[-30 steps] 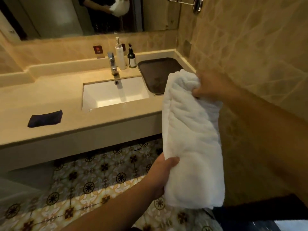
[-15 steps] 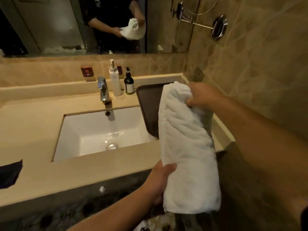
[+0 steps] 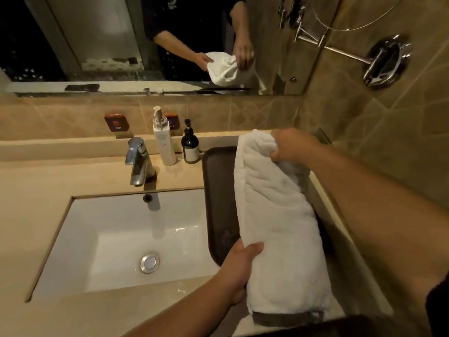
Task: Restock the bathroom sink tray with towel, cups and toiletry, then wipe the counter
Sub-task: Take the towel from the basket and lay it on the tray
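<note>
Soft terry cloth showing against stone, glazed ceramic and polished metal.

I am seeing the white towel (image 3: pixel 274 215) reading as thick, fluffy cotton terry with a ribbed, matt pile, bunching where my left hand (image 3: pixel 239 266) and right hand (image 3: pixel 290 147) are gripping it. The tray (image 3: pixel 218 190) is looking dark, smooth and matt. The counter (image 3: pixel 36 190) is showing as beige polished stone, the sink basin (image 3: pixel 116 239) as glossy white ceramic, the faucet (image 3: pixel 138 161) and drain stopper (image 3: pixel 150 262) as shiny chrome. The white pump bottle (image 3: pixel 164 139) is looking like smooth plastic, the dark pump bottle (image 3: pixel 190 147) glossy with a paper-like label. The wall tiles (image 3: pixel 376 142) are gleaming faintly.
</note>
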Demonstrator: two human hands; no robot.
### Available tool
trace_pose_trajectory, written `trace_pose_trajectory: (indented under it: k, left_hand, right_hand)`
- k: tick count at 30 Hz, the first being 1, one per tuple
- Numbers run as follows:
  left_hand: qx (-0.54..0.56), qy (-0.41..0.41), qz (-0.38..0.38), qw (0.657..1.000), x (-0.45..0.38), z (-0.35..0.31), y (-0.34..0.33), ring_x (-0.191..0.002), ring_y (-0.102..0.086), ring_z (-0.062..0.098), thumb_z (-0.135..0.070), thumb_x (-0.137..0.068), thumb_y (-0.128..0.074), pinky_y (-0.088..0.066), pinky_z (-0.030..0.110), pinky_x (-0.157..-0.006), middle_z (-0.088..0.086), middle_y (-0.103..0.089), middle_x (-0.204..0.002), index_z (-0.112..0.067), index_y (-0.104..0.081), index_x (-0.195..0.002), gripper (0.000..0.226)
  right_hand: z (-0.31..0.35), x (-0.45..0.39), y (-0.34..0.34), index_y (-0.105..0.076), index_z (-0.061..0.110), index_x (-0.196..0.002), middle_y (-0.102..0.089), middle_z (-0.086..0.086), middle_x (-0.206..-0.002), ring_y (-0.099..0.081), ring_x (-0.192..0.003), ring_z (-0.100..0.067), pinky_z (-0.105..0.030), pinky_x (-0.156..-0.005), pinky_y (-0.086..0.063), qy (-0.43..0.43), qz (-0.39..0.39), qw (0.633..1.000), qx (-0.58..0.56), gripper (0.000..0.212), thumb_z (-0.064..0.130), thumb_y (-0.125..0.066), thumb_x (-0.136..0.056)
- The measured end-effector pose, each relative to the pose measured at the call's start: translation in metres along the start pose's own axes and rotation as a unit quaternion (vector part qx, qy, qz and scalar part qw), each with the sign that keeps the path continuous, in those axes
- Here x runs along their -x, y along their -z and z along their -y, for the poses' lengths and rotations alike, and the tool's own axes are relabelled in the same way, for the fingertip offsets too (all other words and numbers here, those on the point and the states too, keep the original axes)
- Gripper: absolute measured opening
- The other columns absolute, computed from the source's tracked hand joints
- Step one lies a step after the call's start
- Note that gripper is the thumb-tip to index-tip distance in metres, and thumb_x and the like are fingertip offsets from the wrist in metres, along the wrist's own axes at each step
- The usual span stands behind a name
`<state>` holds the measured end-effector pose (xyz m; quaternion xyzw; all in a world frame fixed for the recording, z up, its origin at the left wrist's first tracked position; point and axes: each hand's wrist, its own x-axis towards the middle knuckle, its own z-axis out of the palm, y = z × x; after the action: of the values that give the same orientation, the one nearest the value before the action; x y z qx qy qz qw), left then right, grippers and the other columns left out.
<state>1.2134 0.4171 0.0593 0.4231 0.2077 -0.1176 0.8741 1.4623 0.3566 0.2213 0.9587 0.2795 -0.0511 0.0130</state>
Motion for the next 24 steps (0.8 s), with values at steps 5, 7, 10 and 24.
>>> trace_pose_trajectory:
  k: [5,7,10,24]
  left_hand:
    - [0.051,0.024,-0.017,0.998,-0.058,-0.004,-0.019,-0.118,-0.060,0.037,-0.016,-0.093,-0.058,-0.043,0.060,-0.103,0.013,-0.064,-0.129,-0.017,-0.053,-0.135,0.042]
    - [0.061,0.034,-0.018,0.997,-0.078,0.000,-0.025,-0.121,-0.057,0.040,-0.016,-0.090,-0.059,-0.041,0.062,-0.104,0.016,-0.062,-0.132,-0.016,-0.051,-0.136,0.047]
    - [0.034,0.057,-0.053,0.996,-0.101,0.004,-0.029,-0.114,-0.063,0.036,-0.013,-0.095,-0.054,-0.047,0.057,-0.100,0.013,-0.067,-0.124,-0.018,-0.055,-0.131,0.036]
    - [-0.073,0.075,-0.125,0.987,-0.121,0.017,-0.017,-0.105,-0.068,0.027,-0.010,-0.100,-0.048,-0.054,0.045,-0.093,0.009,-0.072,-0.115,-0.015,-0.060,-0.124,0.028]
  right_hand:
    - [-0.019,-0.062,-0.021,-0.057,0.023,-0.121,-0.064,-0.003,-0.116,-0.057,-0.092,-0.023,-0.040,-0.082,-0.051,0.040,0.047,0.997,0.037,0.043,0.036,-0.070,-0.082]
    - [-0.030,-0.079,-0.037,-0.060,0.023,-0.114,-0.067,-0.003,-0.110,-0.058,-0.088,-0.021,-0.041,-0.081,-0.054,0.047,0.044,0.997,0.032,0.037,0.034,-0.070,-0.080]
    - [-0.046,-0.100,-0.061,-0.060,0.022,-0.110,-0.066,-0.005,-0.110,-0.061,-0.093,-0.026,-0.039,-0.079,-0.054,0.054,0.054,0.997,0.030,0.035,0.031,-0.069,-0.078]
    - [-0.056,-0.145,-0.113,-0.058,0.020,-0.115,-0.063,-0.002,-0.107,-0.057,-0.087,-0.021,-0.033,-0.076,-0.049,0.034,0.159,0.986,0.047,0.036,0.027,-0.071,-0.083]
